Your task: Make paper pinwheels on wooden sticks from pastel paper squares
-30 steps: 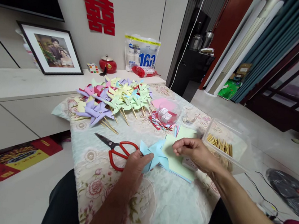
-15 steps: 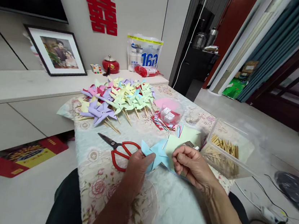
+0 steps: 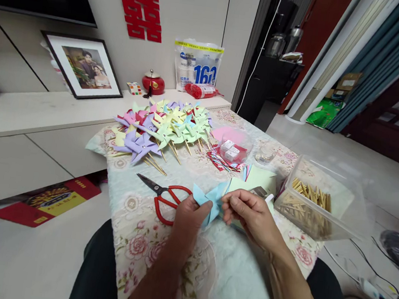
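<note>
paper pinwheel point(image 3: 216, 205) in pinched left hand point(image 3: 191, 213)

Single head-worn view, looks from above and behind the hands, faces forward, pitched down. Left hand point(image 3: 191, 212) and right hand point(image 3: 251, 215) at close range, a bit below mid-frame; forearms point(image 3: 295, 287) enter from bottom edge. Wide coverage: tablecloth point(image 3: 238, 275) around both hands, white cabinet point(image 3: 60, 146) beyond and left of left hand, curtain point(image 3: 388, 61) far off, beyond and right of right hand. Upright lines lean outward toward both sides.
</note>
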A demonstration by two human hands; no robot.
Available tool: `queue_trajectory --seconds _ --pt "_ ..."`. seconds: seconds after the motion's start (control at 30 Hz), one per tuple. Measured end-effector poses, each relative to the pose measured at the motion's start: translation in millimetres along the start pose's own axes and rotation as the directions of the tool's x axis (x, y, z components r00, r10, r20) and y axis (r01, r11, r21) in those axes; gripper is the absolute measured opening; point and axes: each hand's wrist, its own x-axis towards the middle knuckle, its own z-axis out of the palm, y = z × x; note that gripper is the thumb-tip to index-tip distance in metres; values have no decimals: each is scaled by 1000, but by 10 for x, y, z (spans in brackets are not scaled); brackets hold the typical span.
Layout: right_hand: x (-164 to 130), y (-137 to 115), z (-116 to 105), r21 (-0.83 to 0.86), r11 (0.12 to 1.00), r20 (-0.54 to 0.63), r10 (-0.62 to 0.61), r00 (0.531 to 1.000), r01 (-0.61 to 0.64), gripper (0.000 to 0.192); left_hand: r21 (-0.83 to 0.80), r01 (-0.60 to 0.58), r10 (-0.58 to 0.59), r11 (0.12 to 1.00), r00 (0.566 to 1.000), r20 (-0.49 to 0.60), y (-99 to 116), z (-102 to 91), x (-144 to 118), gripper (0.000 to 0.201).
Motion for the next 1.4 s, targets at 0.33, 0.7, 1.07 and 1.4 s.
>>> queue_trajectory --seconds 0.33,0.7,1.07,1.4 --pt "-94 171 198 -429 889 -11 -183 983 161 15 191 -141 152 971 987 -43 -61 -18 11 14" --pt "-56 253 132 -657 585 138 -526 839 475 20 136 -134 131 982 991 28 -74 -25 29 17" --pt "-72 173 117 -644 651 91 -458 884 403 6 106 -157 153 982 987 40 -109 -16 30 19" --pt "-128 39 27 -764 464 143 -554 820 448 10 -20 -50 51 999 998 28 -4 27 -60 25"
